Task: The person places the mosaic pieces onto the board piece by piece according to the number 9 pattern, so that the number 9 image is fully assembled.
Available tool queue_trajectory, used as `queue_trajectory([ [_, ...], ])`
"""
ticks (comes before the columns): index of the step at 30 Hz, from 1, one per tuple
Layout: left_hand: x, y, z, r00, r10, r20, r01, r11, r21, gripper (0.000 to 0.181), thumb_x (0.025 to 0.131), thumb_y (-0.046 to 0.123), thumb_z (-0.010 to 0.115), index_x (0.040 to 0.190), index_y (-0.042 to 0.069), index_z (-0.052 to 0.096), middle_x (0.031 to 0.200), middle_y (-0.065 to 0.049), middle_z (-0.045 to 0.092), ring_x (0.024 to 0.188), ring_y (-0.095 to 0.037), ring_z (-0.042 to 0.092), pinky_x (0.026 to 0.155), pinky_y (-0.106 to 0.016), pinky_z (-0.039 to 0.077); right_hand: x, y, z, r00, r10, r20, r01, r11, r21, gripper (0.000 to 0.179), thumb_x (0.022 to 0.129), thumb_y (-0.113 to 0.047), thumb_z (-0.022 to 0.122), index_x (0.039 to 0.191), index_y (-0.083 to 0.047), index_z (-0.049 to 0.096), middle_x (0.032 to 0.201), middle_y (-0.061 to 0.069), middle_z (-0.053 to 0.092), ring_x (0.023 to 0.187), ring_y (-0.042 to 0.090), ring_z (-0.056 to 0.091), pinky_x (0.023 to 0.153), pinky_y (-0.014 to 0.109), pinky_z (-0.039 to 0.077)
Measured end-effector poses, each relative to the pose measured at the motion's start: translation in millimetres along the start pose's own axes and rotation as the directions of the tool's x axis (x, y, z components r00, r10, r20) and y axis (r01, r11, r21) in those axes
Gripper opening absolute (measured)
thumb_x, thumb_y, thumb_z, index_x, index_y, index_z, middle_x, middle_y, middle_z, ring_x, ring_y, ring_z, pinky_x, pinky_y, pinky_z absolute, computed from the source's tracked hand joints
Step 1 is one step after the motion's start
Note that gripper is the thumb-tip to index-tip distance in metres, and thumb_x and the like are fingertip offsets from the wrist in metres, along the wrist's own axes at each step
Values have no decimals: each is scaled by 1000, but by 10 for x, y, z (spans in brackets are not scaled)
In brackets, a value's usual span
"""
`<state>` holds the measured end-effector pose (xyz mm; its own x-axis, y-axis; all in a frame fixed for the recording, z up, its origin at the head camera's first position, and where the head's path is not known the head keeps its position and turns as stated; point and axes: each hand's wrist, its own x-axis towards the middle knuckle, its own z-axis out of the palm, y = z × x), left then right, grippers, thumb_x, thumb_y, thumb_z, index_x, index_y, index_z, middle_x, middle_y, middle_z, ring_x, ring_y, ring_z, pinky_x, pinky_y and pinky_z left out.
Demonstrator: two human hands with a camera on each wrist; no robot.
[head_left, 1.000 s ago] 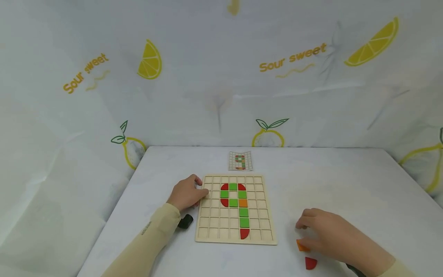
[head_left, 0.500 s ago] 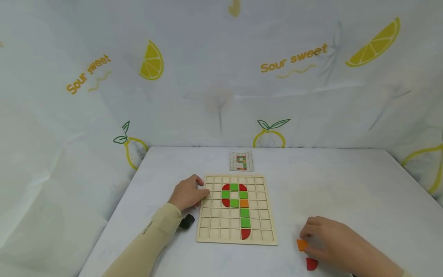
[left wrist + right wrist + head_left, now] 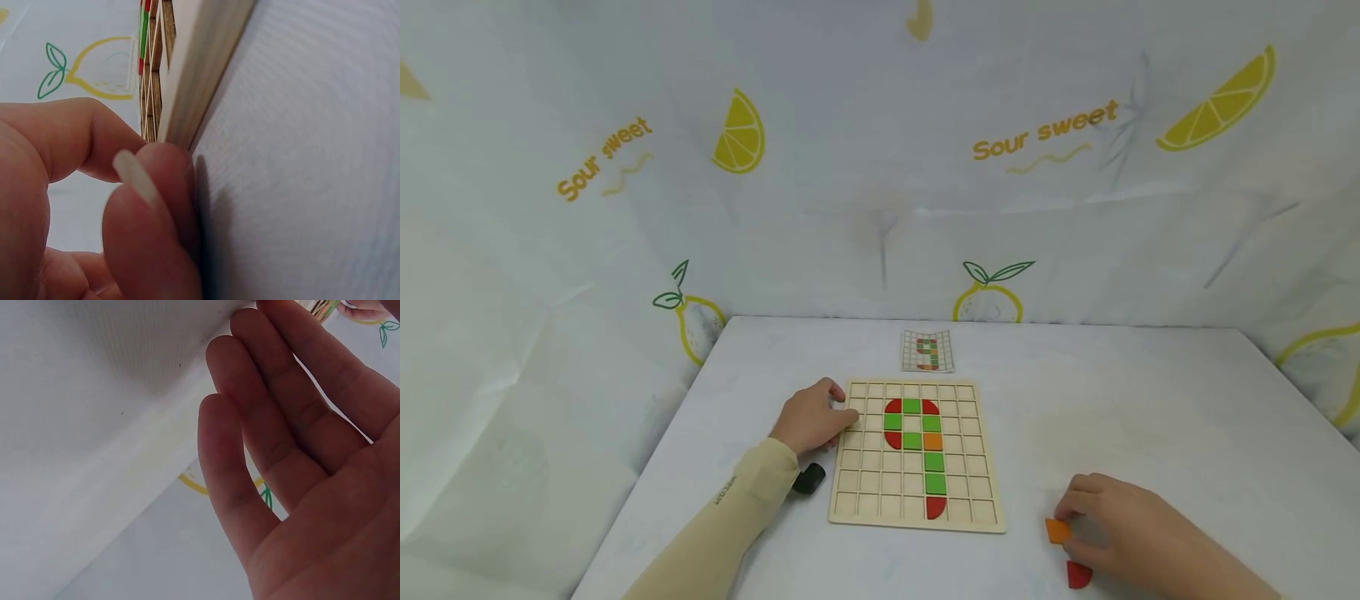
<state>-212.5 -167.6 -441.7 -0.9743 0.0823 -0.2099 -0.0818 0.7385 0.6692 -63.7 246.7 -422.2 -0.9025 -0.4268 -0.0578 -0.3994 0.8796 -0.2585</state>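
Note:
A square wooden grid board (image 3: 865, 483) lies on the white table, with red, green and orange tiles set in it as a figure 9. My left hand (image 3: 808, 421) holds its left edge, thumb at the rim; the left wrist view shows curled fingertips (image 3: 169, 169) against the board's side (image 3: 200, 69). To the board's right, my right hand (image 3: 1112, 525) pinches an orange square tile (image 3: 1057, 532) between thumb and index finger, at the table. Close below lies a red quarter-round tile (image 3: 1078, 575). In the right wrist view the other fingers (image 3: 225, 450) are extended and the orange tile is hidden.
Behind the board lies a small card (image 3: 927, 351) printed with a matching 9 pattern. A black object (image 3: 809, 479) sits by the left wrist. The white sheet (image 3: 880, 167) with lemon prints hangs along the table's back edge.
My right hand has shifted slightly right and down, its thumb and index finger closing on the orange tile, which shows more fully now. The left hand stays at the board's edge.

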Motion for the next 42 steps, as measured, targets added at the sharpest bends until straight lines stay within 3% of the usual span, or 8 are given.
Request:
queue_trajectory([
  [2, 2, -1, -2, 1000, 1, 0, -1, 1000, -2, 33, 95, 31, 75, 120, 12, 63, 63, -3, 64, 51, -15, 58, 57, -28, 46, 3, 4, 7, 1000, 2, 0, -2, 1000, -7, 21, 82, -27, 91, 94, -37, 76, 92, -28, 56, 79, -11, 47, 71, 23, 53],
  [7, -3, 5, -8, 1000, 2, 0, -2, 1000, -9, 33, 95, 31, 75, 119, 12, 64, 62, -3, 64, 51, -15, 58, 57, -28, 47, 135, -59, -10, 983, 154, 99, -149, 987, -54, 23, 81, -35, 93, 92, -40, 73, 92, -27, 57, 80, -7, 48, 77, 24, 56],
  [10, -4, 3, -8, 1000, 0, 2, 0, 1000, -9, 33, 95, 30, 75, 119, 12, 63, 61, -2, 64, 51, -15, 58, 57, -28, 46, 199, -108, -34, 973, 197, 120, -191, 979, -67, 24, 80, -37, 92, 91, -41, 71, 90, -27, 56, 79, -6, 47, 77, 24, 55],
  [14, 1, -4, -12, 1000, -5, 5, 5, 1000, -8, 33, 95, 31, 76, 119, 12, 63, 61, -2, 64, 51, -14, 58, 57, -27, 46, 267, -154, -76, 995, 72, 65, -68, 996, -60, 21, 83, -35, 91, 91, -40, 73, 90, -27, 57, 79, -7, 48, 73, 25, 55],
  [18, 12, -18, -16, 1000, 2, 10, -2, 1000, -14, 33, 94, 30, 76, 118, 11, 63, 60, -2, 64, 50, -14, 57, 55, -27, 47, 411, -278, -119, 999, 6, 43, -3, 997, -75, 18, 84, -35, 92, 89, -38, 75, 89, -25, 58, 79, -6, 49, 74, 25, 56],
  [29, 26, -36, -1, 1000, 13, 15, -13, 1000, -26, 34, 94, 30, 76, 119, 11, 63, 61, -2, 64, 51, -14, 58, 55, -28, 48, 813, -683, -178, 994, -102, 49, 104, 994, -41, 16, 85, -37, 91, 93, -30, 78, 91, -21, 63, 80, -1, 50, 75, 28, 56],
  [42, 30, -43, -20, 1000, 15, 14, -14, 1000, -23, 33, 94, 31, 76, 118, 12, 63, 58, 0, 63, 50, -14, 58, 56, -28, 46, 1079, -1036, -82, 973, -229, -9, 229, 973, -28, 11, 84, -27, 88, 88, -25, 78, 87, -18, 64, 78, -1, 51, 75, 28, 55],
])
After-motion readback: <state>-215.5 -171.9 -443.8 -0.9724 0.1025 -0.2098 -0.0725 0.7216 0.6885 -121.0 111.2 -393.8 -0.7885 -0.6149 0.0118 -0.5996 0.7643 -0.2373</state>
